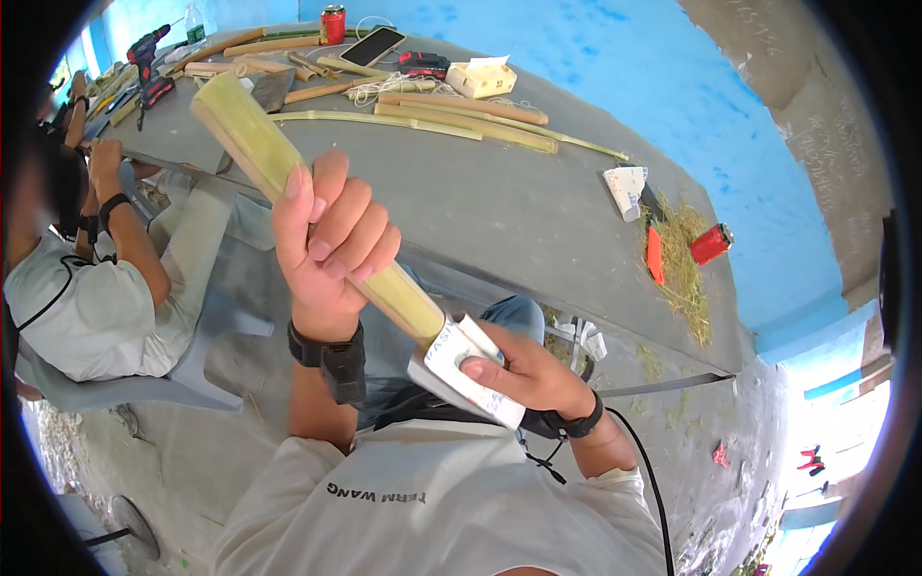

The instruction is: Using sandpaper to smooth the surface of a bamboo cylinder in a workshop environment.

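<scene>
My left hand (336,226) is wrapped round the middle of a pale green split bamboo piece (245,130). The bamboo slants from the upper left down toward my lap. Around its lower end lies a folded sheet of sandpaper (448,360), white and printed on the back, with a grey face showing along one edge. My right hand (528,370) pinches this sheet against the bamboo, thumb on top; its other fingers are mostly hidden behind.
The grey table (519,202) ahead carries bamboo strips (461,125), a phone (375,45), a drill (149,72) and a tissue box (480,77). Sandpaper (626,189), an orange-red blade-shaped object (655,254), shavings (687,288) and a red can (712,244) lie right. A person (106,307) sits left.
</scene>
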The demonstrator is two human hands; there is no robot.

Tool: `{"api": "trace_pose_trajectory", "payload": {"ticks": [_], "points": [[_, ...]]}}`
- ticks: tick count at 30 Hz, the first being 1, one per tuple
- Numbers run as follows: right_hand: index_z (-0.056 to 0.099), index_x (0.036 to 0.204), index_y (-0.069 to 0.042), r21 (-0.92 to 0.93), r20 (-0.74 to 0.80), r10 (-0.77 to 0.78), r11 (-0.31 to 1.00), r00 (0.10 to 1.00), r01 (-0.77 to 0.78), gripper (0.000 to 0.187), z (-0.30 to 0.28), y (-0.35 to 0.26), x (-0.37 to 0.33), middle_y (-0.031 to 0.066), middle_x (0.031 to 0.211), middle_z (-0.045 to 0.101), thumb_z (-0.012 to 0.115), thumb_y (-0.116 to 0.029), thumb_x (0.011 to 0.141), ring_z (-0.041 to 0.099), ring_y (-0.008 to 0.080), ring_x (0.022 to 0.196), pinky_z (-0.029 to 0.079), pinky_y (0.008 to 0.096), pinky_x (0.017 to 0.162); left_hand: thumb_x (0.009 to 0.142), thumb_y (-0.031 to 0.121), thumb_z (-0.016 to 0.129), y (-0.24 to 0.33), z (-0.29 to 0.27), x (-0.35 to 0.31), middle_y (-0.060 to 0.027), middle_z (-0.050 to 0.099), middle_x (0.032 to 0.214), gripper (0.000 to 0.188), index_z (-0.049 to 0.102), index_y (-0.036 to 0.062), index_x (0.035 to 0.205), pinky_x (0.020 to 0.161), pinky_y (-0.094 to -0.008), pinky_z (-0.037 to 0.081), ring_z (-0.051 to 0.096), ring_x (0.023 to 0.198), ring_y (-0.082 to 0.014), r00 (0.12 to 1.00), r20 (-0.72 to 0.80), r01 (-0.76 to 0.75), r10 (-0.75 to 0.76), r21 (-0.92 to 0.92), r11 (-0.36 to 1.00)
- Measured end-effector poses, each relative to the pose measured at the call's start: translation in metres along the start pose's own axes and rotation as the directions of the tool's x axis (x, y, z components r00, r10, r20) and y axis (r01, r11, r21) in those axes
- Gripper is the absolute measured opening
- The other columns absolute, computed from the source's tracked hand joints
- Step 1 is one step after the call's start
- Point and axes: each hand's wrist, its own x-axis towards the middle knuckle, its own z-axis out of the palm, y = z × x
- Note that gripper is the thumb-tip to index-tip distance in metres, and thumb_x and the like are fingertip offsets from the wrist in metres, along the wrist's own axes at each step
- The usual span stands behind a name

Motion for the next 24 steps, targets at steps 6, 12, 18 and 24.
{"api": "trace_pose_trajectory", "payload": {"ticks": [6,12,18,24], "points": [[0.052,0.136,-0.005,-0.413,-0.349,-0.076,0.907,0.934,-0.081,0.051,0.015,-0.02,0.01,0.0222,0.101,0.069,0.072,-0.03,0.096,0.069,0.0386,0.081,0.055,0.04,0.069,0.107,0.039,0.053,-0.017,0.026,0.0,0.0086,0.036,0.059,0.033,0.047,0.0172,0.083,0.05,-0.023,0.034,0.033,0.046,-0.004,0.845,-0.428,-0.078,0.319,0.492,0.867],[0.053,0.134,-0.002,-0.378,-0.289,-0.14,0.926,0.947,0.021,0.05,0.014,-0.015,0.013,0.0217,0.106,0.069,0.067,-0.034,0.099,0.071,0.0329,0.082,0.055,0.0386,0.072,0.107,0.039,0.053,-0.015,0.022,-0.001,0.0084,0.038,0.061,0.031,0.046,0.0164,0.087,0.051,-0.0232,0.036,0.035,0.048,-0.0044,0.823,-0.43,-0.112,0.371,0.517,0.848],[0.053,0.138,0.001,0.07,-0.125,-0.041,0.996,0.991,0.05,0.053,0.006,0.0,0.007,0.0123,0.101,0.071,0.06,-0.038,0.104,0.066,0.0155,0.087,0.052,0.0312,0.079,0.108,0.036,0.049,-0.025,-0.015,-0.001,0.0098,0.037,0.057,0.032,0.039,0.0166,0.085,0.045,-0.0254,0.037,0.036,0.046,-0.0055,0.996,0.047,0.074,-0.074,0.01,0.997],[0.053,0.137,0.001,-0.119,-0.192,-0.055,0.992,0.98,0.032,0.052,0.007,-0.011,0.003,0.0155,0.096,0.072,0.06,-0.038,0.103,0.069,0.0193,0.083,0.053,0.0333,0.077,0.108,0.038,0.049,-0.028,0.018,0.0,0.008,0.038,0.058,0.032,0.039,0.0179,0.084,0.045,-0.024,0.035,0.034,0.044,-0.0064,0.984,-0.178,0.074,0.0,0.41,0.909]]}}
